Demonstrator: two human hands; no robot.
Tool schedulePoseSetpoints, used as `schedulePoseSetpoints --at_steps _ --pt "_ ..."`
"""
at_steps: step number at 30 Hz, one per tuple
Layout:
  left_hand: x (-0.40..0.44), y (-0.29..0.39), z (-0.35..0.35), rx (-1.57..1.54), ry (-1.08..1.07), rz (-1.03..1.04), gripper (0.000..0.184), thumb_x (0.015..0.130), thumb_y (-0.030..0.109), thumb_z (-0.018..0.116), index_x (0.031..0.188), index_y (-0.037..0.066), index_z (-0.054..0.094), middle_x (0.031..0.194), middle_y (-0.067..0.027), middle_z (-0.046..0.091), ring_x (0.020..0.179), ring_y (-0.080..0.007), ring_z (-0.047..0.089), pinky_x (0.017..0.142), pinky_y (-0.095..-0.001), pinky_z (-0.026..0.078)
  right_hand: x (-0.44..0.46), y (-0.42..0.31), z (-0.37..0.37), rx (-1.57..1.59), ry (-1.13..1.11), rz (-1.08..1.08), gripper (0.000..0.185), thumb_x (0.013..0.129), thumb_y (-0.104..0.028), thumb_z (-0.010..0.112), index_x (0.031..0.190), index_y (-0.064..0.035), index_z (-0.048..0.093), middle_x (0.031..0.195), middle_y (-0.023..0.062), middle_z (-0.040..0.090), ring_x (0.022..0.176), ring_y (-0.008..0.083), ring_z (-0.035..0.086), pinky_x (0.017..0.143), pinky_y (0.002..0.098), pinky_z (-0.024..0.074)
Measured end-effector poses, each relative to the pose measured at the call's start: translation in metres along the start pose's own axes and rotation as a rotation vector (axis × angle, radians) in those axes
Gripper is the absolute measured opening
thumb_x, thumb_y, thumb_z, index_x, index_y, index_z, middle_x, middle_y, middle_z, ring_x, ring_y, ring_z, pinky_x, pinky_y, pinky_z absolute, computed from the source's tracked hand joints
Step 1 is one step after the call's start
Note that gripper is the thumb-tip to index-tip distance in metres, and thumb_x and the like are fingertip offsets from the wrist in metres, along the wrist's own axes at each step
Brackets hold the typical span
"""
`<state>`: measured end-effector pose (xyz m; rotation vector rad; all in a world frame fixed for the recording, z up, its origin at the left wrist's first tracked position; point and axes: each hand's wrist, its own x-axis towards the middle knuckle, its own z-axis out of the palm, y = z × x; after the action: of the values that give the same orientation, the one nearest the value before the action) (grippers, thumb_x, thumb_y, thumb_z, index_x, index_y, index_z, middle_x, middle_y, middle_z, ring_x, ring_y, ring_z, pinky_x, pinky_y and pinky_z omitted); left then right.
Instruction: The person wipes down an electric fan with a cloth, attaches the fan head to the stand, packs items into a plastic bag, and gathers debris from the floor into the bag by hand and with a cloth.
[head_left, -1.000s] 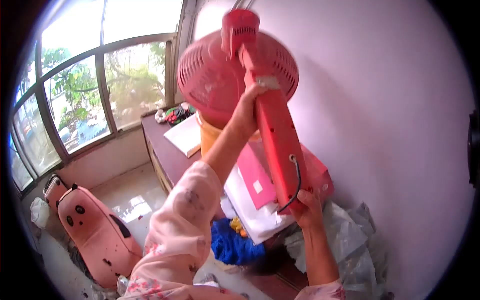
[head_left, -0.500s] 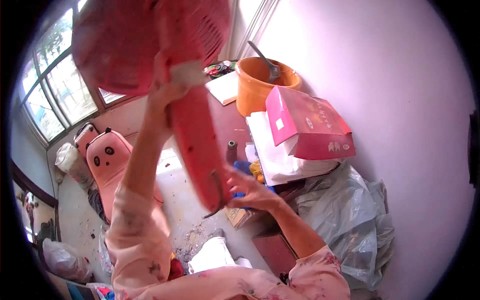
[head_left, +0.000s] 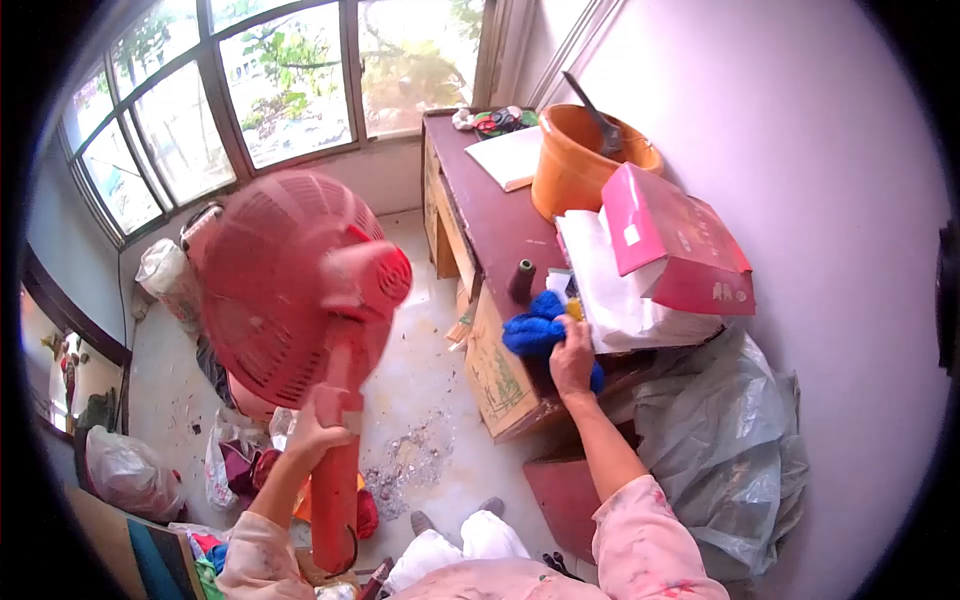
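A red electric fan (head_left: 300,285) hangs upright at the left, its round cage toward the window. My left hand (head_left: 318,432) is wrapped round its post, just below the motor housing. At the desk's front edge, my right hand (head_left: 572,358) is closed on a bundle of blue yarn (head_left: 535,328). A dark spool of thread (head_left: 521,282) stands just behind the yarn. White papers (head_left: 625,300) lie to the right of that hand, with a pink box (head_left: 685,245) on top.
An orange bucket (head_left: 580,165) stands on the brown desk (head_left: 490,215). Grey plastic sheeting (head_left: 720,440) hangs at the desk's right. Plastic bags (head_left: 130,470) lie on the floor at left. Debris (head_left: 415,460) is scattered on the floor before my feet.
The fan has come down and to the left, away from the desk, in my left hand. My right hand has left the fan's base and taken hold of the blue yarn.
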<state>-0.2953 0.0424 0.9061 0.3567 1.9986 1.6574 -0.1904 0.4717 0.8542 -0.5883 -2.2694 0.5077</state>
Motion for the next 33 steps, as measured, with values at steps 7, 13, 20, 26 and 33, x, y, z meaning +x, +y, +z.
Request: schedulePoseSetpoints --at_steps 7,13,20,26,33 --pt "-0.02 -0.097 0.018 -0.127 -0.142 -0.317 0.066 0.057 0.016 0.073 0.117 0.004 0.05 0.099 -0.0058 0.056 0.091 -0.0176 0.056 0.083 -0.0316 0.046 -0.061 0.01 0.008 -0.557 -0.325 -0.092 0.055 0.076 -0.015 0.067 0.127 -0.0225 0.047 0.13 0.0141 0.043 0.119 0.0415 0.043 0.094 0.0633 0.036" --pt "-0.03 -0.147 0.034 0.0 -0.248 -0.355 0.071 0.058 0.023 0.076 0.121 0.003 0.048 0.104 -0.0099 0.057 0.097 -0.0212 0.056 0.087 -0.0336 0.046 -0.033 0.017 0.014 -0.312 -0.55 -0.048 0.061 0.07 -0.016 0.073 0.127 -0.0252 0.05 0.101 0.018 0.047 0.1 0.0424 0.055 0.08 0.0514 0.0498" --pt "-0.048 -0.113 0.04 0.162 -0.444 -0.381 0.078 0.059 0.024 0.076 0.127 0.004 0.044 0.107 -0.0122 0.057 0.099 -0.0215 0.056 0.089 -0.0326 0.045 -0.029 0.014 0.005 -0.484 -0.353 -0.185 0.043 0.076 0.0 0.059 0.116 -0.0146 0.053 0.101 0.0172 0.049 0.089 0.0386 0.058 0.073 0.0455 0.0515" --pt "-0.058 -0.106 0.05 0.164 -0.539 -0.357 0.081 0.059 0.025 0.074 0.131 0.005 0.041 0.107 -0.0115 0.058 0.099 -0.0218 0.057 0.09 -0.0328 0.045 -0.045 0.002 -0.013 -0.26 -0.093 -0.149 0.053 0.071 0.006 0.058 0.12 -0.016 0.053 0.107 0.0179 0.049 0.101 0.0411 0.053 0.086 0.0485 0.046" --pt "-0.062 -0.101 0.049 0.192 -0.6 -0.404 0.083 0.059 0.026 0.075 0.132 0.005 0.04 0.108 -0.0126 0.059 0.098 -0.0232 0.058 0.088 -0.034 0.046 -0.036 -0.033 -0.045 0.043 0.028 -0.028 0.048 0.071 0.008 0.056 0.116 -0.0099 0.057 0.107 0.0191 0.051 0.101 0.0413 0.052 0.089 0.0469 0.0422"
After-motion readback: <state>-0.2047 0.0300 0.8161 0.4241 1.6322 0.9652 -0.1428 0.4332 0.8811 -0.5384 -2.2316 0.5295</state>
